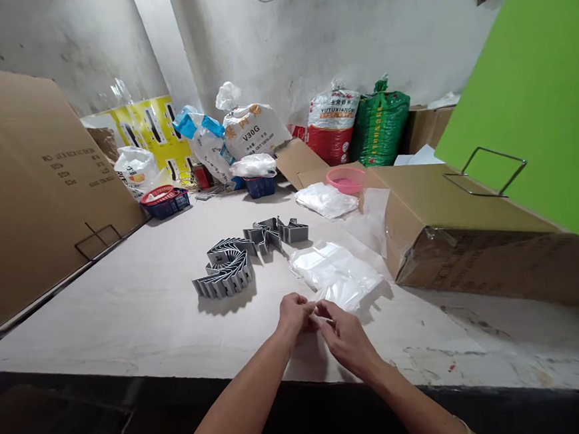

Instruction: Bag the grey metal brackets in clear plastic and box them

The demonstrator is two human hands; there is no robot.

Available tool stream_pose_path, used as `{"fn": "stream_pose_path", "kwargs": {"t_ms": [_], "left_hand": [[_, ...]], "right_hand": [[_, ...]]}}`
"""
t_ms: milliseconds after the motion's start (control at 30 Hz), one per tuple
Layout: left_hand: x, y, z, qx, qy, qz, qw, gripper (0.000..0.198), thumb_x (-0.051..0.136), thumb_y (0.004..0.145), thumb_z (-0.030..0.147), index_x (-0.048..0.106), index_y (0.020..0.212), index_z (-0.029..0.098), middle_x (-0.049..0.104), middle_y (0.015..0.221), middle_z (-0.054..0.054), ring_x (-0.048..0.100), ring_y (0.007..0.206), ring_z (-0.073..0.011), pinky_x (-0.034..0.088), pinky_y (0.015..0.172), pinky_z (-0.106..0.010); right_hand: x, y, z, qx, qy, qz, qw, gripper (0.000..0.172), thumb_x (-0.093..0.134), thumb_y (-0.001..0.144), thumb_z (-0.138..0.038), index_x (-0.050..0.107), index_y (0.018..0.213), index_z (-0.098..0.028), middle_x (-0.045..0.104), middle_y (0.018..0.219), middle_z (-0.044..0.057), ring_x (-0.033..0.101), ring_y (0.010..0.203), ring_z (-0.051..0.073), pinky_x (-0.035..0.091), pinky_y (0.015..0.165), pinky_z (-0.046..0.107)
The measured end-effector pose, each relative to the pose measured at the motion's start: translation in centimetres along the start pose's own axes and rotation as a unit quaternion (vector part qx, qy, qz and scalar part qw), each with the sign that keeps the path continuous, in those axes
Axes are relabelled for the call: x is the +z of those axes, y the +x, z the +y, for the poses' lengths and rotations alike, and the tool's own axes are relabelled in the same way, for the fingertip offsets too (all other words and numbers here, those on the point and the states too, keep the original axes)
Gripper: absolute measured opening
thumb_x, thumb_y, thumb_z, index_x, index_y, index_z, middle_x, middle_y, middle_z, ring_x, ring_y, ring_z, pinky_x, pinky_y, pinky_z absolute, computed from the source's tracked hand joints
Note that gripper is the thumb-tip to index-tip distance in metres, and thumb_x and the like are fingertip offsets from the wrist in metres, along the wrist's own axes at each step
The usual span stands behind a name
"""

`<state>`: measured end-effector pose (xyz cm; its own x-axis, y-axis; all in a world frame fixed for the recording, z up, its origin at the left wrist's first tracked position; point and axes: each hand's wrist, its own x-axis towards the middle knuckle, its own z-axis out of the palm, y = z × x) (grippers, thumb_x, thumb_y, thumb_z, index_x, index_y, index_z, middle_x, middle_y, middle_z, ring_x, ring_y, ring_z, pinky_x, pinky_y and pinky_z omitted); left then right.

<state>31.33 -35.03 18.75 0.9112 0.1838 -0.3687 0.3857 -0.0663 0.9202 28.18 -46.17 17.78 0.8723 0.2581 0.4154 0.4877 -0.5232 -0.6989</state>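
My left hand (295, 312) and my right hand (345, 333) meet near the table's front edge, fingertips pinched close together. Something small and pale shows between the fingers, too thin to make out. Just beyond them lies a stack of clear plastic bags (337, 273), its near corner close to my right hand. Grey bent-profile pieces (228, 268) stand nested in a curved row to the left of the bags. More of these grey pieces (275, 235) continue the row toward the back. Neither hand touches them.
A cardboard box (478, 255) stands at the right, a large carton (41, 190) at the left. Farther back are a white plastic bundle (327, 199), a pink basin (345, 180), blue baskets (260, 186) and filled sacks (332, 123). A green board (526, 105) leans at right.
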Motion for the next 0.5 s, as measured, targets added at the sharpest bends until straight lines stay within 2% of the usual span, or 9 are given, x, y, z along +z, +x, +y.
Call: {"fn": "stream_pose_path", "kwargs": {"t_ms": [67, 133, 200, 267, 367, 500], "left_hand": [[0.2, 0.1, 0.0, -0.004, 0.009, 0.006, 1.000, 0.014, 0.057, 0.061, 0.008, 0.046, 0.058, 0.016, 0.041, 0.038, 0.007, 0.040, 0.032, -0.0072, 0.032, 0.036, -0.019], [0.3, 0.1, 0.0, -0.005, 0.023, 0.005, 1.000, 0.013, 0.052, 0.060, 0.005, 0.046, 0.056, 0.016, 0.038, 0.035, 0.008, 0.037, 0.030, -0.0070, 0.027, 0.033, -0.018], [0.1, -0.1, 0.1, -0.005, 0.043, -0.006, 0.999, 0.015, 0.048, 0.058, 0.004, 0.045, 0.052, 0.017, 0.036, 0.032, 0.007, 0.033, 0.028, -0.0068, 0.022, 0.032, -0.018], [-0.4, -0.3, 0.1, -0.005, 0.064, -0.022, 0.998, 0.015, 0.046, 0.057, 0.004, 0.044, 0.050, 0.017, 0.034, 0.030, 0.008, 0.029, 0.027, -0.0065, 0.019, 0.032, -0.018], [-1.2, -0.7, 0.0, 0.009, 0.092, -0.039, 0.995, 0.014, 0.045, 0.055, 0.005, 0.044, 0.049, 0.017, 0.033, 0.034, 0.008, 0.027, 0.030, -0.0052, 0.018, 0.034, -0.018], [-1.9, -1.3, -0.2, 0.041, 0.125, -0.049, 0.990, 0.012, 0.049, 0.056, 0.008, 0.046, 0.049, 0.016, 0.037, 0.041, 0.007, 0.031, 0.039, -0.0058, 0.021, 0.038, -0.018]], "right_hand": [[-0.2, 0.0, 0.5, -0.048, -0.064, 0.048, 0.996, 0.025, 0.034, 0.081, -0.017, 0.057, 0.092, -0.017, 0.064, 0.084, 0.008, 0.059, 0.079, 0.019, 0.049, 0.068, 0.032], [-0.1, 0.5, 1.5, -0.093, -0.150, 0.097, 0.980, 0.031, 0.031, 0.080, -0.012, 0.058, 0.097, -0.014, 0.063, 0.094, 0.013, 0.056, 0.094, 0.023, 0.047, 0.078, 0.038], [-0.2, 1.4, 2.6, -0.112, -0.211, 0.108, 0.965, 0.035, 0.033, 0.080, -0.011, 0.056, 0.107, -0.014, 0.058, 0.110, 0.014, 0.046, 0.112, 0.027, 0.042, 0.088, 0.043], [-0.4, 2.5, 3.5, -0.105, -0.246, 0.071, 0.961, 0.034, 0.038, 0.082, -0.018, 0.055, 0.112, -0.016, 0.054, 0.118, 0.012, 0.039, 0.119, 0.029, 0.039, 0.090, 0.047], [-1.1, 4.3, 3.7, -0.063, -0.260, -0.038, 0.963, 0.034, 0.037, 0.086, -0.034, 0.056, 0.112, -0.021, 0.054, 0.121, 0.009, 0.043, 0.115, 0.029, 0.040, 0.085, 0.049], [-1.9, 6.6, 2.9, 0.032, -0.248, -0.169, 0.953, 0.040, 0.028, 0.088, -0.045, 0.059, 0.106, -0.028, 0.057, 0.118, 0.006, 0.048, 0.109, 0.032, 0.039, 0.078, 0.054]]}}
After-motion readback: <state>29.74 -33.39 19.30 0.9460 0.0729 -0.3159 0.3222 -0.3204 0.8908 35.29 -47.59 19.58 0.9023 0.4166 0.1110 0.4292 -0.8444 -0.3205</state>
